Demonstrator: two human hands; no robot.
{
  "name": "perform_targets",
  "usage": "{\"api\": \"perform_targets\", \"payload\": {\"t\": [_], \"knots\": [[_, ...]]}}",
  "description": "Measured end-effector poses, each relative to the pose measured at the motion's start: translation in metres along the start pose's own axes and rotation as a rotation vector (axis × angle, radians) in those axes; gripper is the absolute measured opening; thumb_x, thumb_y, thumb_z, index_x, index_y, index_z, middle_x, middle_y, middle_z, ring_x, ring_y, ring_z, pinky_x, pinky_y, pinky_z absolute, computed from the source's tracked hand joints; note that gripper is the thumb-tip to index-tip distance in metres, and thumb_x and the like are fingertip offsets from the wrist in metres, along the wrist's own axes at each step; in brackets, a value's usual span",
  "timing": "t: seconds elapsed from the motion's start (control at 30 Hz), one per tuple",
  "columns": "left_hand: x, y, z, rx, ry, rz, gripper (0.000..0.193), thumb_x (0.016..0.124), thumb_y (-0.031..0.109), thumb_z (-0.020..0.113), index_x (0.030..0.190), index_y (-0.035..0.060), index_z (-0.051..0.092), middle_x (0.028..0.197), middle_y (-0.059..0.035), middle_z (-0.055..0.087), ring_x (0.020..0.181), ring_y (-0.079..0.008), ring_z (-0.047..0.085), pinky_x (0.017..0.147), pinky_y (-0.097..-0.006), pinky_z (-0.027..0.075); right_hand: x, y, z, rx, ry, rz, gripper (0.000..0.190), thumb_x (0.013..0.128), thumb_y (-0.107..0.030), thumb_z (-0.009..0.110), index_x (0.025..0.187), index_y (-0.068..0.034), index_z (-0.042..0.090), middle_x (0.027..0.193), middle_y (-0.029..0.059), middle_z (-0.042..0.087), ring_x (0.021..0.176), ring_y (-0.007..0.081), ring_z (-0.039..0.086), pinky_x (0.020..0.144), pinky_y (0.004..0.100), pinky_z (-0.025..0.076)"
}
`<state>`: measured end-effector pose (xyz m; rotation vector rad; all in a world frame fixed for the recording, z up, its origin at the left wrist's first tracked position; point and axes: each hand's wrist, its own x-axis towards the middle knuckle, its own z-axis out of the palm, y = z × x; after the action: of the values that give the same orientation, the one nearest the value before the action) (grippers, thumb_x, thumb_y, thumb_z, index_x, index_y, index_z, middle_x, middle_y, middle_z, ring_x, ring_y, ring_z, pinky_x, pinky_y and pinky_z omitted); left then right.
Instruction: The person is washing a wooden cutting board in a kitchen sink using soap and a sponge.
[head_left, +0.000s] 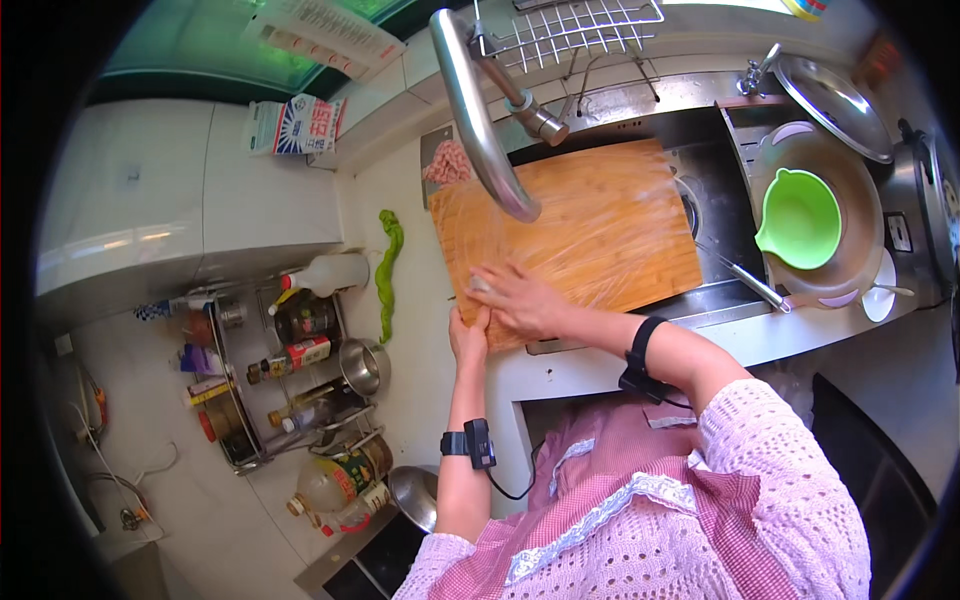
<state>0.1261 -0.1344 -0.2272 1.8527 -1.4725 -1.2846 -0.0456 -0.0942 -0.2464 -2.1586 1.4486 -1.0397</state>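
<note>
A wooden cutting board (585, 225) lies across the steel sink, its surface wet and streaked with whitish smears. My left hand (470, 337) grips the board's near left corner. Over that same corner, my right hand (521, 304) presses down with a small pale thing (478, 283) under its fingers. Most of that thing is hidden, so its kind is unclear. The curved steel faucet (484, 120) hangs above the board's left part. Pink minced meat (448, 163) sits on a flat metal surface at the board's far left corner.
A long green pepper (385, 277) lies on the counter at left, beside a rack of bottles (300, 322) and a metal bowl (364, 366). Right of the board are a metal-handled utensil (754, 286), a green bowl (802, 217) inside a larger basin (862, 225), and a lid (832, 105).
</note>
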Motion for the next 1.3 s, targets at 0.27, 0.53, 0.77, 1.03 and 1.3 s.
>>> {"api": "perform_targets", "payload": {"t": [0.27,0.53,0.77,1.03,1.3], "knots": [[-0.009,0.018,0.004,-0.023,-0.041,-0.028,0.033,0.089,0.012,0.069,0.114,-0.0014,0.054,0.112,-0.0141,0.065,0.101,-0.0228,0.061,0.09,-0.0341,0.046,-0.079,0.192,-0.088,-0.669,0.409,0.878,0.047,0.095,-0.018,0.043,0.14,-0.008,0.046,0.144,0.0205,0.043,0.132,0.034,0.043,0.109,0.0464,0.034],[-0.006,0.02,0.002,0.006,-0.078,-0.017,0.036,0.089,0.013,0.07,0.117,-0.0013,0.053,0.112,-0.014,0.064,0.101,-0.0223,0.061,0.089,-0.0338,0.047,0.048,0.046,-0.015,0.656,0.38,0.657,0.047,0.085,-0.02,0.061,0.132,-0.016,0.055,0.138,0.0161,0.048,0.127,0.0371,0.044,0.109,0.046,0.034],[-0.006,0.018,0.01,-0.034,-0.098,-0.029,0.036,0.089,0.013,0.069,0.118,-0.0015,0.053,0.115,-0.0135,0.064,0.103,-0.0221,0.059,0.091,-0.0334,0.045,0.047,0.111,-0.031,-0.29,0.434,0.233,0.043,0.087,-0.018,0.054,0.131,-0.017,0.056,0.132,0.0213,0.051,0.126,0.0384,0.046,0.104,0.0475,0.041],[-0.012,0.024,0.004,-0.014,-0.088,-0.073,0.043,0.091,0.014,0.068,0.128,-0.0002,0.05,0.122,-0.0121,0.062,0.109,-0.0207,0.058,0.095,-0.0327,0.044,-0.066,0.226,-0.099,-0.469,0.455,0.94,0.038,0.097,-0.024,0.045,0.132,-0.013,0.053,0.129,0.0219,0.053,0.127,0.0355,0.046,0.107,0.0466,0.036],[-0.01,0.026,0.0,-0.011,-0.064,-0.012,0.034,0.089,0.01,0.068,0.117,-0.0015,0.053,0.114,-0.0136,0.064,0.1,-0.0228,0.062,0.089,-0.0339,0.047,-0.077,0.185,-0.096,-0.443,0.463,1.132,0.048,0.1,-0.031,0.042,0.145,-0.016,0.04,0.14,0.0227,0.045,0.138,0.035,0.034,0.113,0.0498,0.027]]}}
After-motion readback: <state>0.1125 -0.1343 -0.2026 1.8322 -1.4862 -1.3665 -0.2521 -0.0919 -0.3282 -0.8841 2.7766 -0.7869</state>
